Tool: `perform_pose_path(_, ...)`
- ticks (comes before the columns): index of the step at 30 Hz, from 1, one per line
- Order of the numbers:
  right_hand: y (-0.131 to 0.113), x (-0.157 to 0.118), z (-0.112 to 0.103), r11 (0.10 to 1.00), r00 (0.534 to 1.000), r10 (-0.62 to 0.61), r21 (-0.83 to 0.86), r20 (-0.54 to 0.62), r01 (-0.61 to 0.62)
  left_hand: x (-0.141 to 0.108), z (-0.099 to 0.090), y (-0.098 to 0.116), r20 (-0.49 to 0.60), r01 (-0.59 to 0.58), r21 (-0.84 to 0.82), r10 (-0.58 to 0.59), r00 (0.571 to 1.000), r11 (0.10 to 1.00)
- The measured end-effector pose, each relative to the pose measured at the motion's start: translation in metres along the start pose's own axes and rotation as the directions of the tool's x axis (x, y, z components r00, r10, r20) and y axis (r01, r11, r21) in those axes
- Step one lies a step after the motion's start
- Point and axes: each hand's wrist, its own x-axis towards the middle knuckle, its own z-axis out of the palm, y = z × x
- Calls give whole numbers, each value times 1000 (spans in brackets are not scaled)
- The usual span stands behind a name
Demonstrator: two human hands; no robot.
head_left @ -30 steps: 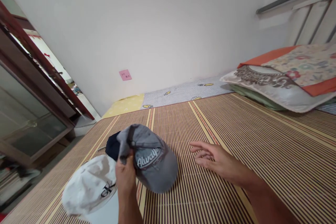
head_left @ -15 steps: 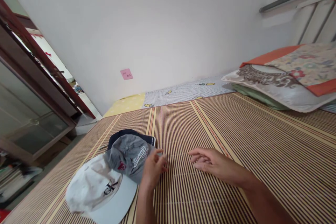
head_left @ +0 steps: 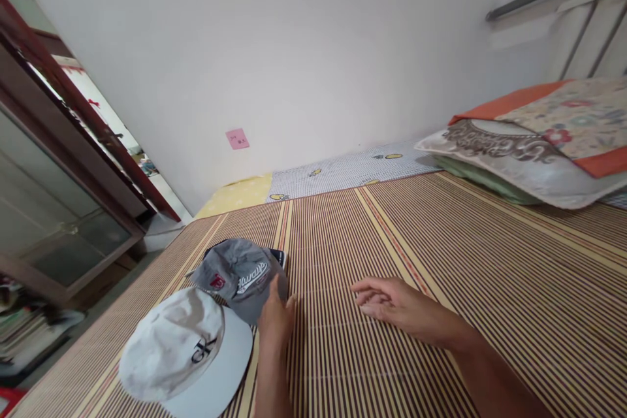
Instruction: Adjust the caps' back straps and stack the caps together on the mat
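My left hand (head_left: 276,317) is at the brim of a grey baseball cap (head_left: 230,269), its fingers closed on the right edge. White lettering and a small red emblem mark that cap. It lies over a dark navy cap (head_left: 282,257), of which only a rim shows behind. Nearer to me, a white baseball cap (head_left: 169,343) with black letters lies on the striped mat, its brim towards the lower right. Well to the right of the caps, my right hand (head_left: 392,304) holds nothing; its fingers are loosely bent and partly apart.
A striped bamboo mat (head_left: 333,241) covers the bed, with checked cloth (head_left: 337,166) and yellow cloth (head_left: 240,197) along the wall. Stacked pillows (head_left: 529,150) lie at the back right. On the left stand a glass-fronted cabinet (head_left: 53,209) and a doorway.
My left hand has shifted left with the grey cap, which has turned and now covers more of the navy cap. My right hand has stayed in place.
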Motion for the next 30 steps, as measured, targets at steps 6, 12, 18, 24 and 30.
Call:
perform_pose_path(6,-3,-1,1,1000,1000,3,-16,10,-3,2,0,2,17,14,-87,-13,1000,996)
perform_pose_path(12,-3,2,3,1000,1000,4,-19,15,-4,2,-1,7,-184,4,-100,-23,983,995)
perform_pose_path(18,5,4,5,1000,1000,1,-16,5,-1,7,-6,0,-467,-142,13,131,874,990)
perform_pose_path(24,9,7,6,1000,1000,-13,-13,12,13,7,-7,-10,-502,76,44,-43,864,996)
perform_pose_path(30,6,5,6,1000,999,-6,-6,31,6,2,-15,-19,-510,128,56,-82,857,990)
